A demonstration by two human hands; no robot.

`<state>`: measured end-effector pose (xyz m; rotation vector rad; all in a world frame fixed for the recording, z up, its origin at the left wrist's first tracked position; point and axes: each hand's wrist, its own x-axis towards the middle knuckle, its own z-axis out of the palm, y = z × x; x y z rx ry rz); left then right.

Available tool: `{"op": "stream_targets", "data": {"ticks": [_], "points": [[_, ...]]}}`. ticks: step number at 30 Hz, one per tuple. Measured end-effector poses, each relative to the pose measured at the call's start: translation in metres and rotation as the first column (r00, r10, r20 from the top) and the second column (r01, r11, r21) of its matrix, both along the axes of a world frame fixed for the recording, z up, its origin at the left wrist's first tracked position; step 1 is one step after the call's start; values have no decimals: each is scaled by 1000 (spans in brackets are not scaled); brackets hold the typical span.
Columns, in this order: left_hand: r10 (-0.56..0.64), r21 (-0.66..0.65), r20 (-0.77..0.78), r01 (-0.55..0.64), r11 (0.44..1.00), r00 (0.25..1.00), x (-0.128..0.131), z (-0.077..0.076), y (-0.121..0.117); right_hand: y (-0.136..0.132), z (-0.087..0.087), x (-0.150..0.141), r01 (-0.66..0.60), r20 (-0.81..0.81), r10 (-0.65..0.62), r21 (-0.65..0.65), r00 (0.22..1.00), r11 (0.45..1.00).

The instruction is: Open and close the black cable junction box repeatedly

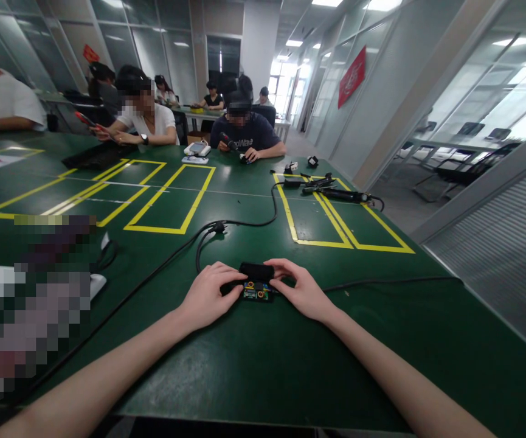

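Green table (335, 359), two hands gripping one circuit board (256, 292), one black casing (256, 270)

a green table (345, 365) bears yellow tape outlines (155, 230), black cables (153, 275) and white devices (197, 149).

Yellow tape (301, 241) outlines rectangles; a red banner (352, 77) hangs right.

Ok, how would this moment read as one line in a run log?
left hand: at circuit board, black piece; right hand: at their other side; circuit board: components exposed; black cable: across green table
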<state>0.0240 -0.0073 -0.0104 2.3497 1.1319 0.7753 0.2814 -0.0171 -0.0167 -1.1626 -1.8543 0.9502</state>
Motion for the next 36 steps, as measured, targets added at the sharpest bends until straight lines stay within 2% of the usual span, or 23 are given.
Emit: {"op": "stream_targets", "data": {"ticks": [7, 11, 21, 27, 31, 36], "points": [[121, -92, 46, -117, 989, 992, 1, 3, -2, -1, -5, -1, 36, -33, -34, 66, 999, 997], [112, -152, 79, -99, 983, 991, 2, 4, -3, -3, -4, -2, 38, -40, -35, 93, 999, 995], [80, -173, 117, -59, 983, 990, 2, 6, -5, -2, -7, -2, 32, -13, -31, 126, 999, 992], [71, -164, 123, -50, 985, 990, 2, 5, -5, -3, -1, 0, -33, -10, 35, 157, 999, 987], [55, -127, 92, -43, 991, 994, 1, 4, -4, -5, 6, 2, -127, -13, 132, 182, 991, 975], [-28, -66, 59, 32, 997, 998, -1, 4, -4, -9, 14, 2, -224, 82, 210, 228, 974, 948]]}}
